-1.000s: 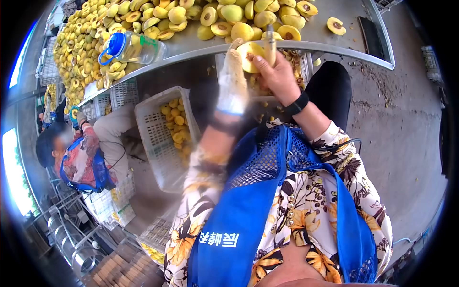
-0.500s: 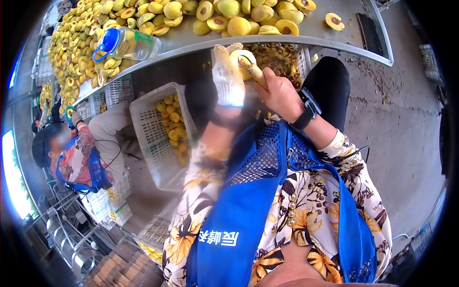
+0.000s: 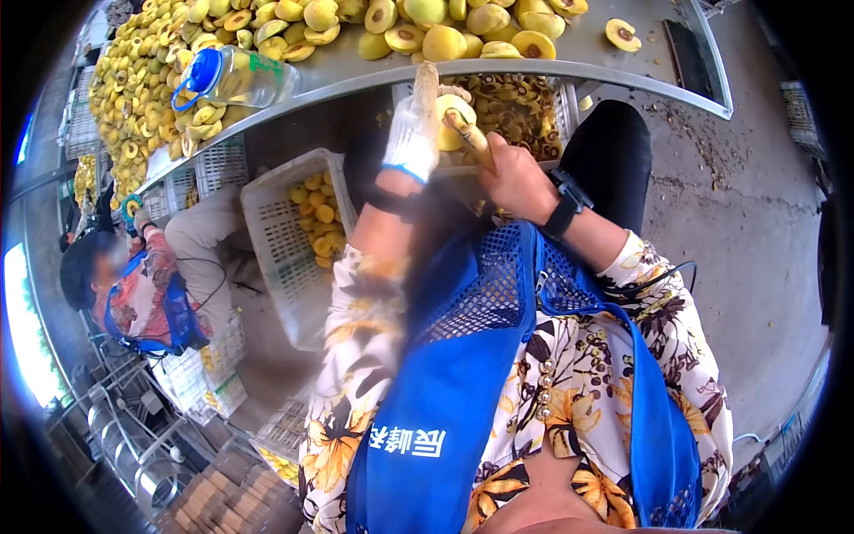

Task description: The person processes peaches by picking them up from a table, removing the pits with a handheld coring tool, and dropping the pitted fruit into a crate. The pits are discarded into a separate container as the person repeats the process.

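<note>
My left hand [image 3: 414, 129], in a white knitted glove, holds a yellow peach half [image 3: 452, 114] with its cut face towards my right hand. Bare, my right hand [image 3: 521, 181] is wrapped round the wooden handle of a pitting tool [image 3: 478, 145]. The thin curved metal end of that tool rests at the middle of the peach half. Beneath and beyond both hands, a crate [image 3: 570, 120] contains brownish peach pits and scraps [image 3: 516, 105]. The left thumb and some fingertips are partly hidden behind the fruit.
A metal table [image 3: 587, 69] carries heaped peach halves [image 3: 142, 98] and a blue-capped plastic bottle [image 3: 253, 82]. To the left, a white crate [image 3: 276, 240] holds yellow peach halves [image 3: 316, 214]. Another person [image 3: 151, 294] sits at far left. My knee [image 3: 609, 160] is beside the pit crate.
My left hand has tilted and shifted slightly left and down with the peach half. My right hand and the pitting tool have moved slightly down, still at the fruit's middle.
</note>
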A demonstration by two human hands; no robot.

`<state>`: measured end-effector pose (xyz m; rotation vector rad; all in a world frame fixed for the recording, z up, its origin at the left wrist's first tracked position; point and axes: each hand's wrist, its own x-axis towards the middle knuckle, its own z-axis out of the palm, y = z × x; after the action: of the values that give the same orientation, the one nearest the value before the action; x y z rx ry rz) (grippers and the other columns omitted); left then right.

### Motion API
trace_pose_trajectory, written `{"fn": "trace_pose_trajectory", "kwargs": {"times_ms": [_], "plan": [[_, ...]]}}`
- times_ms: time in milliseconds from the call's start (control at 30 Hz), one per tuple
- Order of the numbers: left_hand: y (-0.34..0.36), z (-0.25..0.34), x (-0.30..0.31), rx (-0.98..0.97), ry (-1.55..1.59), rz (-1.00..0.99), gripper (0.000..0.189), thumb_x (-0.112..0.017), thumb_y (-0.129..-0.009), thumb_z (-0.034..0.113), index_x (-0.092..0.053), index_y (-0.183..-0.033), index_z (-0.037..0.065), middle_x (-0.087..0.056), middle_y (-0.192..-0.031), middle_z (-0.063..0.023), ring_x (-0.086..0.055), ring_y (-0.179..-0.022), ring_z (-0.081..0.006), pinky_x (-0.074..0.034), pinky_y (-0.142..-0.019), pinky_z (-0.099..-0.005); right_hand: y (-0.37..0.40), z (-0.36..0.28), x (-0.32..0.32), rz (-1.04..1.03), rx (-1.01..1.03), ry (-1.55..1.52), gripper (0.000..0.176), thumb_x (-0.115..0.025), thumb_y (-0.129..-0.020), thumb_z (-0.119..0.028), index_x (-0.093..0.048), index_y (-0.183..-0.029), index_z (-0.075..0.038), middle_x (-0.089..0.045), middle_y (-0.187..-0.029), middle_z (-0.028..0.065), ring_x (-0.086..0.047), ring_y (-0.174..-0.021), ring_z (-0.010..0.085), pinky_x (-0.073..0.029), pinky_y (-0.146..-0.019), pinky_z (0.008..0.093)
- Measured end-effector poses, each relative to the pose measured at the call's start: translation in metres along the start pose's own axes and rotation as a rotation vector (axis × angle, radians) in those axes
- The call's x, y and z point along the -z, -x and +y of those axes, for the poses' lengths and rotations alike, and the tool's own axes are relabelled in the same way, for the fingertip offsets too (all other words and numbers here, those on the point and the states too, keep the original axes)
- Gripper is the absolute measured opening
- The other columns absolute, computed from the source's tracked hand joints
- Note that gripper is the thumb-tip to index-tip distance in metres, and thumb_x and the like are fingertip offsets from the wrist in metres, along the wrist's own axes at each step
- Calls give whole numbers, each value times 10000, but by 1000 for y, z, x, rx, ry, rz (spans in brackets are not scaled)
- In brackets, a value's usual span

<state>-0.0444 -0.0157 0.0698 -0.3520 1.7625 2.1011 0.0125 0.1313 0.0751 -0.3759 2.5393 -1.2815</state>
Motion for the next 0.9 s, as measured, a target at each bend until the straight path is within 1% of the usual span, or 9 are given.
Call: {"fn": "trace_pose_trajectory", "kwargs": {"times_ms": [100, 133, 267, 500, 533, 633, 733, 800, 900], "plan": [[-11, -22, -12, -146, 236, 162, 608, -366, -876, 593, -631, -840, 46, -607, -727, -68, -578, -589, -155, -453, -461, -254, -2, 0, -6, 136, 13, 1, 181, -542, -767, -93, -430, -840, 28, -541, -672, 275, -550, -699, 443, -429, -609, 475], [-7, -22, -16, -162, 214, 193, 562, -379, -900, 538, -628, -845, 37, -613, -785, -73, -577, -666, -146, -471, -557, -255, -1, 1, -8, 174, 18, 2, 177, -540, -767, -90, -429, -841, 27, -540, -668, 274, -549, -695, 443, -429, -608, 478], [-7, -39, -27, -495, 92, 266, 512, -381, -936, 447, -628, -857, 5, -618, -812, -69, -560, -681, -120, -465, -644, -241, 1, 9, -10, 177, 18, 42, 173, -533, -767, -84, -428, -846, 27, -542, -670, 276, -548, -697, 446, -431, -610, 482], [-10, -10, 0, -67, -149, -77, 548, -444, -881, 524, -643, -751, 30, -584, -655, -52, -542, -572, -126, -437, -494, -245, 3, 6, 1, 5, 35, 17, 169, -533, -771, -85, -466, -874, 31, -555, -678, 263, -567, -673, 416, -448, -609, 442], [-5, 0, -2, -4, -163, -83, 500, -482, -860, 534, -647, -822, 64, -588, -681, -43, -540, -568, -123, -424, -469, -233, 3, 6, 2, 8, 61, -2, 174, -535, -772, -89, -475, -881, 32, -558, -675, 257, -574, -658, 403, -451, -605, 432], [5, 2, -8, -84, 65, -33, 495, -494, -854, 533, -626, -892, 57, -588, -706, -38, -548, -575, -119, -426, -464, -221, -5, 20, -12, 158, 101, -68, 185, -547, -781, -106, -490, -889, 32, -549, -626, 196, -592, -626, 317, -454, -599, 398], [4, -21, -22, -276, 295, 153, 302, -592, -858, 310, -586, -924, 15, -588, -696, -84, -568, -533, -169, -477, -445, -279, -6, 27, -29, 165, 116, -267, 170, -524, -790, -95, -484, -904, 24, -523, -569, 124, -570, -522, 220, -447, -491, 349], [1, -27, -24, -249, 563, 176, 245, -592, -862, 241, -580, -880, -3, -584, -662, -132, -554, -462, -222, -481, -413, -324, -4, 15, -20, -19, -100, -415, 157, -499, -789, -74, -474, -914, 18, -511, -555, 89, -525, -444, 175, -423, -419, 309], [-4, -32, -20, -161, 457, 195, 230, -582, -867, 227, -578, -873, -2, -579, -642, -138, -555, -469, -231, -480, -408, -330, -3, 9, -20, -172, -264, -642, 139, -452, -798, -57, -454, -923, 3, -486, -534, 46, -403, -330, 97, -352, -312, 240]]}}
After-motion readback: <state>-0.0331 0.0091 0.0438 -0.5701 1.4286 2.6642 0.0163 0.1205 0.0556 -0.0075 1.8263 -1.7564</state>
